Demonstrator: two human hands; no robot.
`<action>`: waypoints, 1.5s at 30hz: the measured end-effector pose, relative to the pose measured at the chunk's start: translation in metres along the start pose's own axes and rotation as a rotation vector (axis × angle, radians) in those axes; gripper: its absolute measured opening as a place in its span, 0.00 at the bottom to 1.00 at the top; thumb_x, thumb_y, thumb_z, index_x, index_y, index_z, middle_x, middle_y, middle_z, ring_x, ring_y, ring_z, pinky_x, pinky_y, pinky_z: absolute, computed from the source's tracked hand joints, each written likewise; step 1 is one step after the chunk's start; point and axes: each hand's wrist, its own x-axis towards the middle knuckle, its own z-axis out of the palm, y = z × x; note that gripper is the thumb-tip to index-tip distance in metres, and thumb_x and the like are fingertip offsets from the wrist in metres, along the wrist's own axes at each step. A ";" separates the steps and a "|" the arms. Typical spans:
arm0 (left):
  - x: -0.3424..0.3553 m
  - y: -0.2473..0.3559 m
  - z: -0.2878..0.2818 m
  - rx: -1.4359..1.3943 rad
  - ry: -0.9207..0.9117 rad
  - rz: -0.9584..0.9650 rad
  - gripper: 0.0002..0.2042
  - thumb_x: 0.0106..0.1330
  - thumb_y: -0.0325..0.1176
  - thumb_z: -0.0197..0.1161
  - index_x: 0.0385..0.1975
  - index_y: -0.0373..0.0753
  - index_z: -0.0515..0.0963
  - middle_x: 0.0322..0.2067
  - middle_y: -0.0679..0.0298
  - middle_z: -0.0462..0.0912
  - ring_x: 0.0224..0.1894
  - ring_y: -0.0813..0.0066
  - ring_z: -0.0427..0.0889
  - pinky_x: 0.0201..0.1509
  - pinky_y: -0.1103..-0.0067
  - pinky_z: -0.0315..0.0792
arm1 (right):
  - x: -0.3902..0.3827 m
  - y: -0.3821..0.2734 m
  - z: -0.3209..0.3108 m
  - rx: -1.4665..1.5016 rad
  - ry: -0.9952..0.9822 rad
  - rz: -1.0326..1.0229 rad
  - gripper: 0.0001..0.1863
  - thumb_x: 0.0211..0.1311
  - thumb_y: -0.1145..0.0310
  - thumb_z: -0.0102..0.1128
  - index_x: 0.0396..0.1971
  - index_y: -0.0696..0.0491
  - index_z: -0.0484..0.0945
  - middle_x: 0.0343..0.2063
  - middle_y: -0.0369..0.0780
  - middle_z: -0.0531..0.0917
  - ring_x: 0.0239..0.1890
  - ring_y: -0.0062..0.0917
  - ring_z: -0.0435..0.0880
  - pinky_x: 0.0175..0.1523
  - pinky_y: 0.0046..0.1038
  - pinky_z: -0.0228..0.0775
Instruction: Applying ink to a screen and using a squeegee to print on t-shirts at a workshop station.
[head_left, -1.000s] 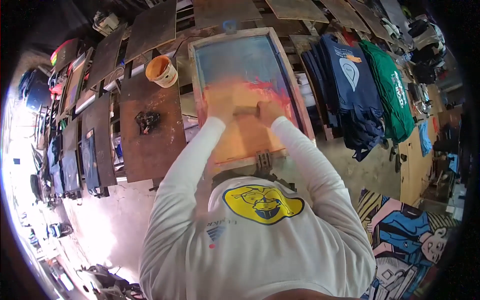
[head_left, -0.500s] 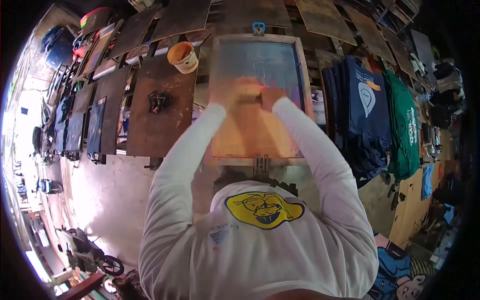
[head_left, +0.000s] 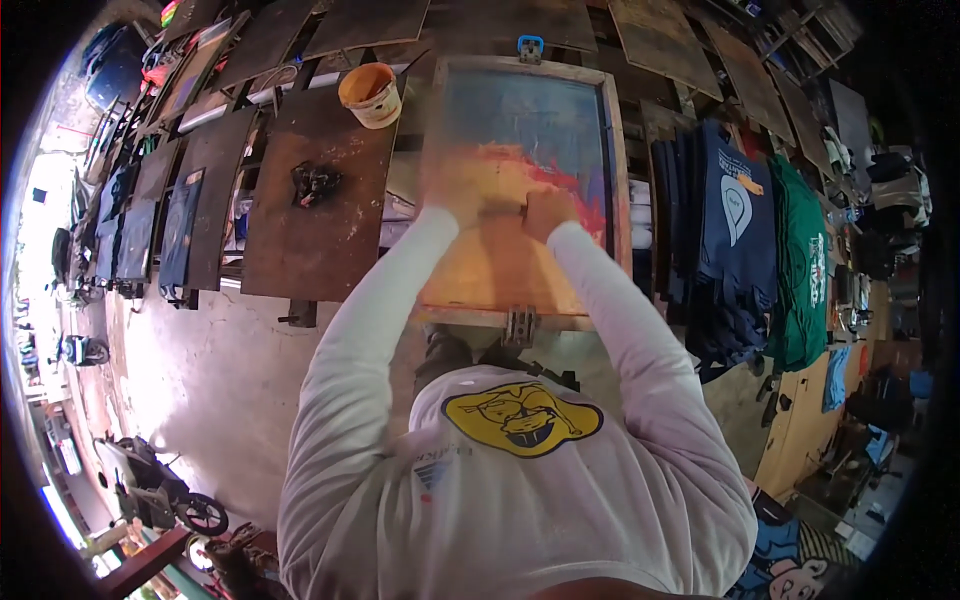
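Wooden frame of a printing screen (head_left: 612, 170) lies flat in the middle of the head view, on a long row of dark boards. Both hands are on the screen mesh, close together. The left hand (head_left: 452, 190) is blurred, so I cannot tell exactly how its fingers are closed, but it rests on the same bar as the other hand. The right hand (head_left: 548, 210) is clenched around a squeegee (head_left: 500, 210), which lies across the mesh between the two hands and is mostly hidden by them. Orange and red ink (head_left: 520, 165) is spread on the mesh just beyond the hands, and the mesh nearer to the person looks orange. A metal hinge clamp (head_left: 518, 325) sits on the near edge of the frame, and a blue clamp (head_left: 530, 46) on the far edge.

On the left of the screen, a brown board (head_left: 330, 230) carries an orange ink bucket (head_left: 370, 95) at its far end and a small dark rag (head_left: 314, 182) near its middle. On the right of the screen, dark blue shirts (head_left: 725, 230) and green shirts (head_left: 805, 270) hang side by side. The person wears a white long-sleeved shirt (head_left: 520, 500) with a yellow print on the chest
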 end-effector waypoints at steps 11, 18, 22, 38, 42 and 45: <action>-0.022 -0.006 -0.067 -0.233 -0.427 0.054 0.26 0.56 0.59 0.64 0.41 0.41 0.83 0.37 0.53 0.87 0.41 0.52 0.86 0.45 0.61 0.79 | -0.020 -0.012 -0.020 0.042 -0.171 -0.057 0.13 0.52 0.60 0.61 0.34 0.51 0.86 0.35 0.48 0.87 0.41 0.44 0.87 0.48 0.43 0.79; 0.071 -0.058 -0.063 -0.282 -0.327 -0.093 0.32 0.52 0.62 0.67 0.45 0.39 0.82 0.43 0.51 0.85 0.47 0.52 0.84 0.50 0.63 0.78 | 0.085 0.001 -0.042 0.109 -0.051 0.125 0.12 0.55 0.61 0.59 0.35 0.49 0.86 0.38 0.47 0.87 0.44 0.43 0.86 0.51 0.44 0.78; 0.088 -0.061 -0.052 -0.158 -0.347 -0.088 0.15 0.62 0.44 0.60 0.42 0.45 0.86 0.45 0.56 0.86 0.49 0.56 0.84 0.56 0.63 0.74 | 0.104 0.001 -0.027 0.046 0.003 0.230 0.14 0.57 0.60 0.58 0.36 0.51 0.85 0.39 0.49 0.86 0.44 0.46 0.85 0.52 0.46 0.78; -0.053 -0.028 -0.048 -0.392 -0.451 -0.002 0.16 0.54 0.42 0.65 0.40 0.42 0.84 0.36 0.54 0.87 0.39 0.55 0.86 0.41 0.66 0.80 | -0.034 -0.053 -0.004 0.180 -0.065 0.145 0.10 0.51 0.63 0.60 0.27 0.52 0.85 0.27 0.51 0.85 0.32 0.48 0.86 0.43 0.46 0.79; -0.001 -0.052 -0.062 -0.316 -0.401 0.101 0.14 0.55 0.43 0.63 0.34 0.41 0.85 0.33 0.50 0.87 0.40 0.50 0.86 0.44 0.61 0.80 | 0.013 -0.034 -0.025 0.161 -0.057 0.009 0.09 0.49 0.63 0.60 0.26 0.50 0.86 0.28 0.50 0.86 0.31 0.48 0.86 0.43 0.45 0.80; 0.057 -0.075 -0.066 -0.281 -0.297 0.048 0.21 0.53 0.52 0.67 0.36 0.40 0.85 0.35 0.49 0.86 0.41 0.50 0.86 0.45 0.61 0.80 | 0.070 -0.024 -0.041 0.059 -0.008 0.172 0.10 0.52 0.62 0.60 0.29 0.50 0.86 0.33 0.51 0.86 0.36 0.48 0.86 0.46 0.44 0.80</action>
